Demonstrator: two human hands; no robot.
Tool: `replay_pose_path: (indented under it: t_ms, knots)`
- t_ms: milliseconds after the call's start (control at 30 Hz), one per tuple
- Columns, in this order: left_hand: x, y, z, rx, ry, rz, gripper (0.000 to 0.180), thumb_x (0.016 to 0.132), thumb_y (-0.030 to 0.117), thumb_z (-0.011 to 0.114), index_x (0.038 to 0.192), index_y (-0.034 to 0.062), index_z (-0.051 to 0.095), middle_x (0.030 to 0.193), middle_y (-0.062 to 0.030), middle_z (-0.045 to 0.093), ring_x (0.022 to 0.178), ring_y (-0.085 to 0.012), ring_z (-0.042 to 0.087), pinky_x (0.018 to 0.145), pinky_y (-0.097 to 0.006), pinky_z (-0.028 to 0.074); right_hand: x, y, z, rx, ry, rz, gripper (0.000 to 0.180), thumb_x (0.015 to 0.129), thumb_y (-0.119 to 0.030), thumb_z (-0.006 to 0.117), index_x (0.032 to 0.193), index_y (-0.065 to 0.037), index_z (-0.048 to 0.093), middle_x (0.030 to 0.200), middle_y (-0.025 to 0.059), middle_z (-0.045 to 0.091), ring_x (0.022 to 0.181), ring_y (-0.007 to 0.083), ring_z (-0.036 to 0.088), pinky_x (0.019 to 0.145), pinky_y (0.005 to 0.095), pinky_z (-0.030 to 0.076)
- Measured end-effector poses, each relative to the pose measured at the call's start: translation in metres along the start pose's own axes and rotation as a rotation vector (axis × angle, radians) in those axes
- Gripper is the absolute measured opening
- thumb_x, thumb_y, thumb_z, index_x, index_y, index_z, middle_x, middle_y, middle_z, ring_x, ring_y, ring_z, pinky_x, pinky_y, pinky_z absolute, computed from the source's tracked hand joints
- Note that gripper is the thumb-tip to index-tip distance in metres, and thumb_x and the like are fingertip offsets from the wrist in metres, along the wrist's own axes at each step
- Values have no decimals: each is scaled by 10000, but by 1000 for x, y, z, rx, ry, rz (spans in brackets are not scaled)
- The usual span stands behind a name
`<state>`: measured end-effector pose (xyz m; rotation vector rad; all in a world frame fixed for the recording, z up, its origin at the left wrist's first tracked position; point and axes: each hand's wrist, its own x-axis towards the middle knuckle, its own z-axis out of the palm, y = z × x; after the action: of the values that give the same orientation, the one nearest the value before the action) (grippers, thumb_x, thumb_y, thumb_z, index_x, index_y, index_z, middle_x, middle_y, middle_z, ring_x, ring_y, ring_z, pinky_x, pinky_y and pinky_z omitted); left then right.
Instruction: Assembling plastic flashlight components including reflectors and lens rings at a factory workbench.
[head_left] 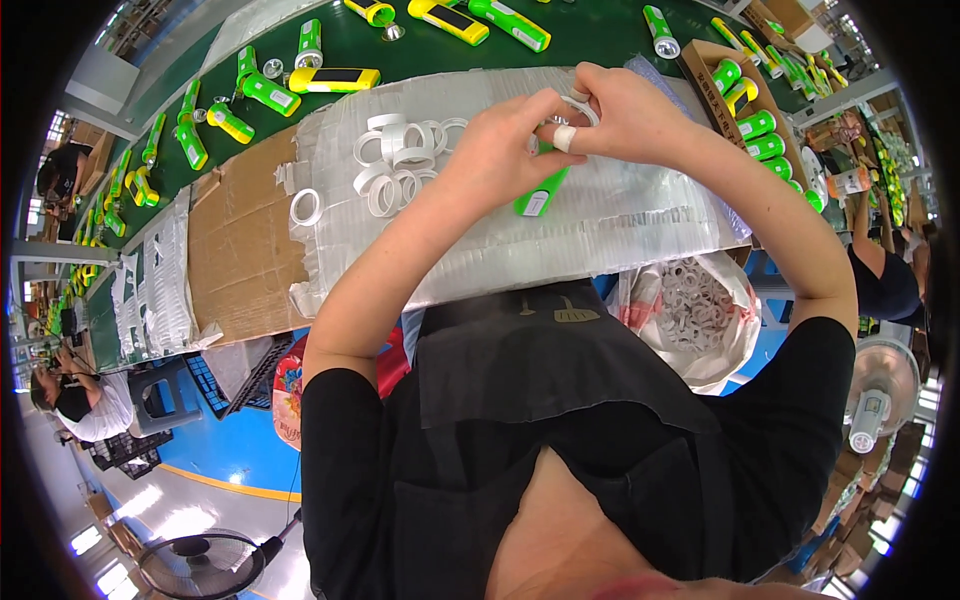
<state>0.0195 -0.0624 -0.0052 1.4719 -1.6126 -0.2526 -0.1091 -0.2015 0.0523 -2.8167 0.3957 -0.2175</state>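
Note:
Both my hands meet over a tape-wrapped work board (480,240). My left hand (500,145) grips the head end of a green torch (540,192), whose body hangs down toward me. My right hand (620,110), a white bandage on one finger, pinches a white plastic ring (583,108) at the torch's head. A heap of several white rings (400,160) lies on the board just left of my left hand, and a single ring (305,207) rests further left.
Green and yellow torches (265,90) lie scattered on the green bench behind. A cardboard box (750,110) of green torches stands at the right. A plastic bag (700,310) of white rings hangs below the board. Other people work at the far left and right.

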Motion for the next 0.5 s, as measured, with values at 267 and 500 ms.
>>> replay_pose_path:
  t_ms: [267, 500]
  knots:
    - [7, -13, 5, 8, 86, 65, 378, 721, 161, 822, 1024, 100, 605, 930, -54, 685, 750, -213, 621, 670, -312, 502, 2, 13, -1, 98, -38, -122, 365, 807, -305, 746, 929, -3, 582, 771, 63, 571, 696, 158, 566, 627, 287, 473]
    - [-5, -27, -4, -177, 125, -18, 409, 742, 238, 815, 1025, 93, 558, 967, -102, 673, 847, -246, 668, 777, -350, 541, -21, 17, 84, 915, 235, 54, 636, 773, -285, 794, 1281, -18, 521, 1133, 80, 623, 1013, 180, 611, 915, 348, 492]
